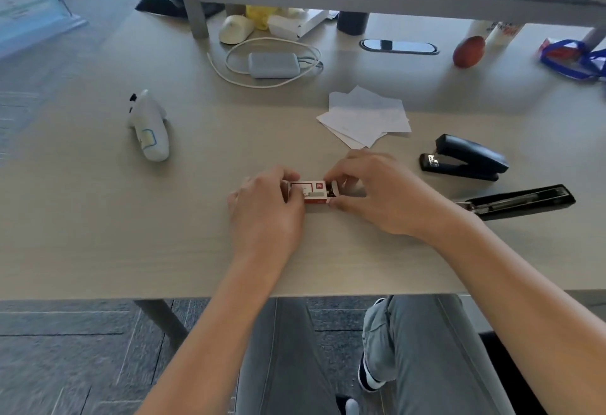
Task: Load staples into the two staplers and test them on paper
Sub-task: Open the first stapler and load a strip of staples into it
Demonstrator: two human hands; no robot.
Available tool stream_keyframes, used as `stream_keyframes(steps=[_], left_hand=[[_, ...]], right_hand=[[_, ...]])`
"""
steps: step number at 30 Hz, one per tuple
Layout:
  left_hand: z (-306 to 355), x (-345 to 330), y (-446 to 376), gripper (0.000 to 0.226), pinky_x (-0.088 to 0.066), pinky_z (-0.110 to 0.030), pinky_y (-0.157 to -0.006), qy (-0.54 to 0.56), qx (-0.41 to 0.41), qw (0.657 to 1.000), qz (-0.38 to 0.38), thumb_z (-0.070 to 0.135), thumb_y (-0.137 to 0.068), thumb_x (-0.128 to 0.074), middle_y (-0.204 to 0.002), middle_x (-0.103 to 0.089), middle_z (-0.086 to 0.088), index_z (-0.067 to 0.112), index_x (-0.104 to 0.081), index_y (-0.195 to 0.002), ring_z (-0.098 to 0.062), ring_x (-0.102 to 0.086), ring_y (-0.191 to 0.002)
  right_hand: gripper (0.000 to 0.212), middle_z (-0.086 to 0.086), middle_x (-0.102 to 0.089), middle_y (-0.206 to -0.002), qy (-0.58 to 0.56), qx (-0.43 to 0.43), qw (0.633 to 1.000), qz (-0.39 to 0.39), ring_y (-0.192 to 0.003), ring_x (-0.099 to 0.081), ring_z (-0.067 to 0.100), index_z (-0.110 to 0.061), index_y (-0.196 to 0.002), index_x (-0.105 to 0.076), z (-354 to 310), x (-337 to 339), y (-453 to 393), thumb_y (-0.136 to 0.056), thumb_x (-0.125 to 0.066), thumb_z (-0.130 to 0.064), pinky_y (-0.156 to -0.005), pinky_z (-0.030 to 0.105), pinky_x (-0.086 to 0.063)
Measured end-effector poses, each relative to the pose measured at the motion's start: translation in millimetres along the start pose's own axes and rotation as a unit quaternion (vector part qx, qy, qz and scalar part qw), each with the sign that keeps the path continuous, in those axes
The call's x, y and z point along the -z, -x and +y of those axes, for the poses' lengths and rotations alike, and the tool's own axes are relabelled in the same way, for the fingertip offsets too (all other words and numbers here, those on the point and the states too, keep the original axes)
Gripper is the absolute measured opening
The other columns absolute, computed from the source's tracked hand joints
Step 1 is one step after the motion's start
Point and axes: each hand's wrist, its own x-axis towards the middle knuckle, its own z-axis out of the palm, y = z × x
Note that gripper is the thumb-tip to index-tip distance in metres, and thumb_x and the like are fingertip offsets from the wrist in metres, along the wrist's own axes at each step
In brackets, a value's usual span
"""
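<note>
Both hands meet at the desk (164, 234) centre: the left hand (267, 206) pinches one end of the small red staple box (311, 192), the right hand (377, 191) pinches its open end. At three o'clock lies the opened stapler (521, 201), the closed stapler (465, 158) behind it, paper sheets (364, 116) at one o'clock.

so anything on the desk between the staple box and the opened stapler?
Nothing visible. The staple box, held by left hand and right hand, has bare desk to the opened stapler; only the right wrist crosses that stretch.
</note>
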Motion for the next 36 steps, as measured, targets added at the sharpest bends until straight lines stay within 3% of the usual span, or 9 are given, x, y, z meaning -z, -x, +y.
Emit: stream_keyframes(steps=[2, 4, 8, 12, 18, 23, 28, 32, 36], left_hand=[[-3.0, 0.7, 5.9, 0.018, -0.048, -0.043, -0.088, -0.01, -0.017, 1.0, 0.008, 0.027, -0.09, -0.063, -0.089, -0.063, 0.007, 0.028, -0.072, -0.105, -0.028, -0.062, -0.095], [-5.1, 0.2, 10.9, 0.029, -0.045, -0.044, -0.093, -0.027, -0.046, 0.998, 0.015, 0.024, -0.089, -0.061, -0.108, -0.062, -0.002, 0.023, -0.069, -0.117, -0.029, -0.054, -0.107], [-2.5, -2.4, 23.3, 0.053, -0.042, -0.041, -0.1, -0.023, -0.15, 0.988, -0.034, 0.02, -0.081, -0.062, -0.129, -0.056, -0.004, 0.015, -0.061, -0.133, -0.025, -0.046, -0.12], [-7.8, -9.9, 25.5, 0.038, -0.038, -0.039, -0.093, -0.075, -0.158, 0.983, -0.048, 0.022, -0.088, -0.064, -0.122, -0.062, 0.004, 0.022, -0.064, -0.127, -0.023, -0.051, -0.115], [-12.7, -12.1, 24.8, 0.032, -0.042, -0.039, -0.093, -0.052, -0.158, 0.986, -0.031, 0.02, -0.088, -0.063, -0.117, -0.064, 0.006, 0.022, -0.067, -0.119, -0.02, -0.051, -0.111], [-12.7, -11.8, 24.4, 0.032, -0.043, -0.039, -0.096, -0.044, -0.154, 0.987, -0.031, 0.02, -0.088, -0.063, -0.116, -0.063, 0.008, 0.023, -0.067, -0.12, -0.018, -0.049, -0.113], [-12.3, -11.4, 24.4, 0.031, -0.042, -0.039, -0.097, -0.046, -0.156, 0.986, -0.033, 0.02, -0.09, -0.062, -0.116, -0.062, 0.008, 0.021, -0.067, -0.12, -0.018, -0.049, -0.115], [-12.4, -11.3, 25.0, 0.031, -0.042, -0.038, -0.097, -0.049, -0.156, 0.986, -0.032, 0.02, -0.089, -0.063, -0.116, -0.062, 0.007, 0.021, -0.067, -0.12, -0.018, -0.049, -0.115], [-11.5, -11.6, 25.0, 0.032, -0.043, -0.04, -0.097, -0.048, -0.153, 0.987, -0.031, 0.02, -0.089, -0.062, -0.116, -0.062, 0.007, 0.022, -0.067, -0.12, -0.018, -0.048, -0.114]], right_hand=[[0.026, -0.01, -0.063, -0.092, 0.004, -0.003, 1.0, 0.022, -0.09, -0.061, 0.014, -0.03, -0.106, -0.074, -2.4, -1.0, 7.9, -0.081, -0.08, -0.037, -0.085, 0.043, -0.053], [0.026, -0.01, -0.062, -0.092, 0.001, -0.005, 0.999, 0.034, -0.087, -0.062, 0.014, -0.03, -0.105, -0.075, -6.0, -3.4, 13.8, -0.079, -0.081, -0.034, -0.083, 0.044, -0.054], [0.029, -0.008, -0.062, -0.091, -0.003, -0.005, 0.999, 0.033, -0.085, -0.064, 0.016, -0.028, -0.106, -0.075, -9.8, -5.3, 19.3, -0.078, -0.081, -0.033, -0.083, 0.044, -0.054], [0.028, -0.005, -0.064, -0.093, -0.006, -0.002, 1.0, 0.024, -0.087, -0.066, 0.017, -0.025, -0.106, -0.076, -10.2, -1.7, 20.7, -0.079, -0.082, -0.03, -0.086, 0.043, -0.053], [0.029, -0.006, -0.065, -0.094, -0.009, -0.012, 1.0, 0.022, -0.089, -0.065, 0.016, -0.025, -0.107, -0.076, -3.2, 4.6, 24.0, -0.079, -0.084, -0.029, -0.088, 0.042, -0.052], [0.038, -0.011, -0.064, -0.107, -0.018, -0.019, 0.999, 0.042, -0.097, -0.062, 0.009, -0.027, -0.118, -0.072, 1.1, 5.5, 27.5, -0.084, -0.078, -0.043, -0.088, 0.033, -0.049], [0.01, -0.013, -0.062, -0.097, -0.031, 0.016, 0.997, 0.063, -0.09, -0.057, 0.004, -0.032, -0.098, -0.079, -4.8, 3.9, 24.2, -0.089, -0.075, -0.03, -0.073, 0.021, -0.038], [0.008, -0.013, -0.06, -0.095, 0.012, 0.002, 1.0, 0.024, -0.09, -0.054, 0.01, -0.033, -0.094, -0.08, -6.8, 6.4, 19.3, -0.089, -0.074, -0.036, -0.072, 0.031, -0.04], [0.008, -0.011, -0.061, -0.092, 0.031, -0.016, 0.999, -0.017, -0.091, -0.055, 0.012, -0.034, -0.09, -0.081, -10.7, 14.7, 9.4, -0.087, -0.074, -0.039, -0.075, 0.033, -0.045]])
